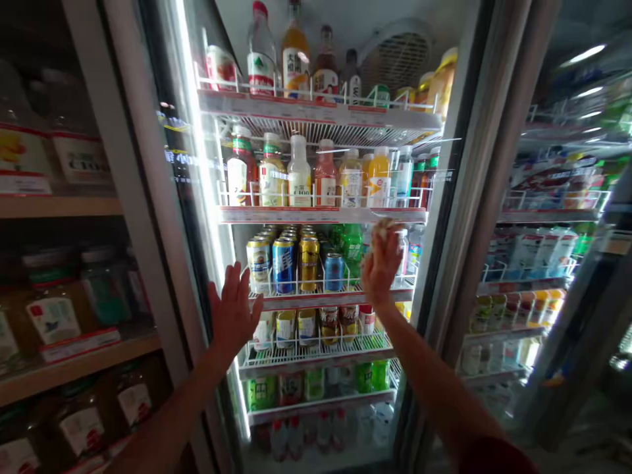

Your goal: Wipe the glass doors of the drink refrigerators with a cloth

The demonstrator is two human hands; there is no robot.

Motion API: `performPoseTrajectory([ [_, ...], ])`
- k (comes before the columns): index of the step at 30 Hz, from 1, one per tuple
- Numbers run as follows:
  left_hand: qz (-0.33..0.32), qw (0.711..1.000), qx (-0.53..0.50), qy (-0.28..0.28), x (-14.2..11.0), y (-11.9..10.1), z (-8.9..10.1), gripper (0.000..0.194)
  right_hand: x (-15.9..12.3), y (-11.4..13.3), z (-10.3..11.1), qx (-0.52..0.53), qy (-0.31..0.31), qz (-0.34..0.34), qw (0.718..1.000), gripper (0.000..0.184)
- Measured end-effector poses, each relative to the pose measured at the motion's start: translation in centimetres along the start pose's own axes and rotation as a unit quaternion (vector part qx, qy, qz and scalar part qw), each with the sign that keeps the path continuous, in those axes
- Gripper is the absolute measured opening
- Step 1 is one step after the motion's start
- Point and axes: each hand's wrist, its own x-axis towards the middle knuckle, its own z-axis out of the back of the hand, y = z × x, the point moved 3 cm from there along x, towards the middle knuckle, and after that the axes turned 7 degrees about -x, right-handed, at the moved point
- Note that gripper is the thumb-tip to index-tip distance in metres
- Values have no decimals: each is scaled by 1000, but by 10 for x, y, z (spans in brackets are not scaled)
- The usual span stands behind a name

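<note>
My left hand is raised with its fingers spread, near the left side of a lit drinks fridge's glass front. It holds nothing, and whether the palm touches the glass I cannot tell. On the right, my right hand is closed around a crumpled, pale cloth, held up against or just before the glass. That hand is slightly blurred. Behind it are green bottles and a shelf edge. Between my hands stand rows of drink cans, partly behind wire rails.
Upper shelves hold juice bottles and taller bottles. Lower down are more cans and green packs. A metal door frame borders the right side, with another stocked fridge beyond. Dark wooden shelves with bottles stand at left.
</note>
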Motion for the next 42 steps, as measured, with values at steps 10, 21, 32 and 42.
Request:
performPoseTrajectory([
  [10,-18,1000,10,-2,10,-13,-5,66,4,-42,4,-48,-41,-67,996,56],
  [21,-36,999,-1,-38,43,-26,-15,66,37,-57,3,-30,-20,-42,998,54],
  [32,-54,996,-5,-71,80,-43,-18,66,59,-45,6,-19,-9,63,998,55],
  [42,-73,992,18,-98,85,-33,-10,66,60,-9,2,-1,36,296,955,57],
])
